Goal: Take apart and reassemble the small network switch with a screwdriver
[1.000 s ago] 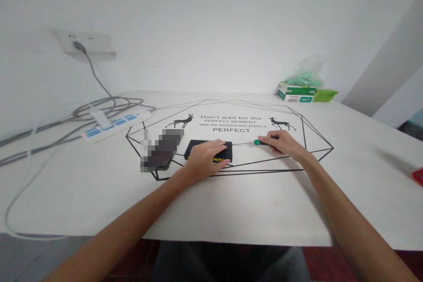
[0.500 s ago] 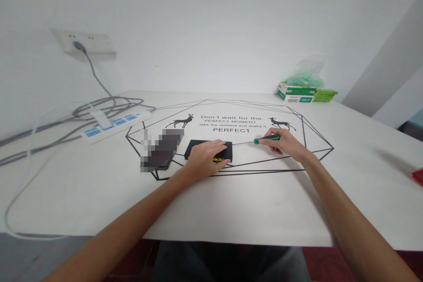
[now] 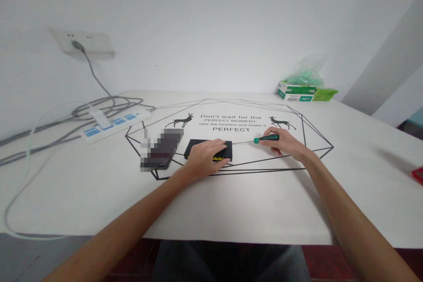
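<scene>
A flat black box (image 3: 194, 142) with a row of yellow along its near side, looking like a network switch, lies on the table. My left hand (image 3: 206, 157) is closed over its right half, fingers on top and thumb at the near right corner. To the right, my right hand (image 3: 280, 141) grips a screwdriver (image 3: 257, 140) by its green and black handle. The thin shaft points left and reaches the box's right side; I cannot tell whether the tip sits in a screw.
Left of the box lies a dark phone-like object (image 3: 165, 145), partly pixelated. A white power strip (image 3: 115, 125) and coiled grey cables (image 3: 109, 102) are at the left. Small boxes (image 3: 295, 90) under a plastic bag (image 3: 307, 72) stand at the back right. A red object (image 3: 418, 175) is at the right edge.
Both hands keep their holds, and the box and screwdriver stay in nearly the same place. The view has shifted very slightly.
</scene>
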